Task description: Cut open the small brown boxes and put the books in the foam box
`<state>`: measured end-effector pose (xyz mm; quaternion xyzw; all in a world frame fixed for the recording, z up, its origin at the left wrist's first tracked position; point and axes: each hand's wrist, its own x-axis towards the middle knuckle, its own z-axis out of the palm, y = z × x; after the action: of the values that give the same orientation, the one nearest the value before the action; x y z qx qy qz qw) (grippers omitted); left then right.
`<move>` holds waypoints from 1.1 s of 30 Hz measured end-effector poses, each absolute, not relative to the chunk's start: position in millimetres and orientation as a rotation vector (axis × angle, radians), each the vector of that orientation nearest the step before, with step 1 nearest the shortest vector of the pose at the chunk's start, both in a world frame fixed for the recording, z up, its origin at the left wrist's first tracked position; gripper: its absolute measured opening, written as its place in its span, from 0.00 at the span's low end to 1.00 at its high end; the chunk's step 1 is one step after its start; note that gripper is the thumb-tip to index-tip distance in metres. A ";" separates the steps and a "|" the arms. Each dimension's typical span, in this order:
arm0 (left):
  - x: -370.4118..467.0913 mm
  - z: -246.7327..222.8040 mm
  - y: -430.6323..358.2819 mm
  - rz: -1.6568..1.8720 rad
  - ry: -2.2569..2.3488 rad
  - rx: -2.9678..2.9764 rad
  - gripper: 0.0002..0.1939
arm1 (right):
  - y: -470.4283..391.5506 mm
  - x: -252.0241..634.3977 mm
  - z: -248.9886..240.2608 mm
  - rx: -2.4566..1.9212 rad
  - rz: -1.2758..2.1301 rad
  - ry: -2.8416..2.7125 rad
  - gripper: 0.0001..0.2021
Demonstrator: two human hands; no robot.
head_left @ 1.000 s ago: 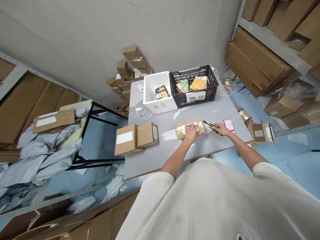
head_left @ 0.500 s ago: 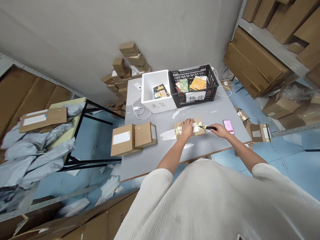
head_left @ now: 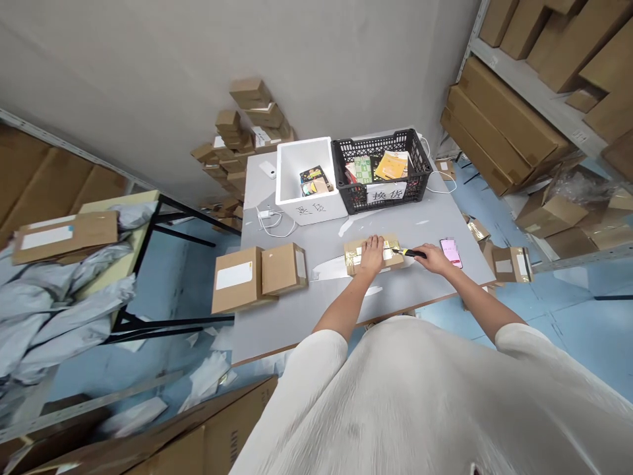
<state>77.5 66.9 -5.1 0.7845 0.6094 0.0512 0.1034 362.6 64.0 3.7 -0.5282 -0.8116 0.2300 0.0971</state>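
So the person is leaning in at the front edge of the worktop (head_left: 316,316), and the taped box (head_left: 353,252) is lying flat there, just in from that edge and right of the middle. The left hand (head_left: 372,254) is pressing down on its top, fingers extended, not clenching anything. The right hand (head_left: 431,258) is gripping a box cutter (head_left: 414,253), and the tip is reaching the right end of the box top, by a white label (head_left: 388,253). Can't tell if it's actually biting into the tape.

Progress-wise it's looking pretty early, tbh: no flap is standing up, no contents are showing, and the top isn't open yet. Any slit is too small to make out.

A phone (head_left: 451,253) is lying near the right edge. Over by the left edge, a bigger carton (head_left: 237,276) and a smaller carton (head_left: 283,269) are sitting side by side, both looking unopened.

Further back, a white foam bin (head_left: 311,211) and a black crate (head_left: 355,200) are standing next to each other toward the far edge, both holding small colourful items.
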 end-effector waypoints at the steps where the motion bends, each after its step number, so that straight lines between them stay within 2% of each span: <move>1: 78.0 -5.6 65.9 0.155 1.804 2.313 0.36 | 64.2 360.4 2.8 -1.568 0.677 -2.399 0.19; 9: 77.1 -7.6 63.5 0.173 1.809 2.290 0.38 | 64.0 345.6 -10.6 -1.655 0.582 -2.361 0.19; 16: 76.4 -8.3 62.2 0.178 1.796 2.266 0.40 | 78.5 374.0 -15.3 -1.768 0.475 -2.155 0.23; 20: 75.1 -5.8 64.5 0.214 1.782 2.190 0.34 | 90.1 380.0 -15.9 -1.782 0.535 -2.068 0.26; 24: 64.8 0.3 55.8 0.207 1.759 2.136 0.31 | 101.2 358.5 -16.5 -1.681 0.659 -2.111 0.24; 33: 33.4 6.3 -7.1 0.140 1.917 2.113 0.42 | 137.3 265.5 -14.6 -1.430 0.818 -2.342 0.22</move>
<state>33.4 -7.1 6.3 0.7323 0.6643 0.0485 0.1420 265.5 137.3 -14.6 -0.4944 -0.8101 0.2830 0.1385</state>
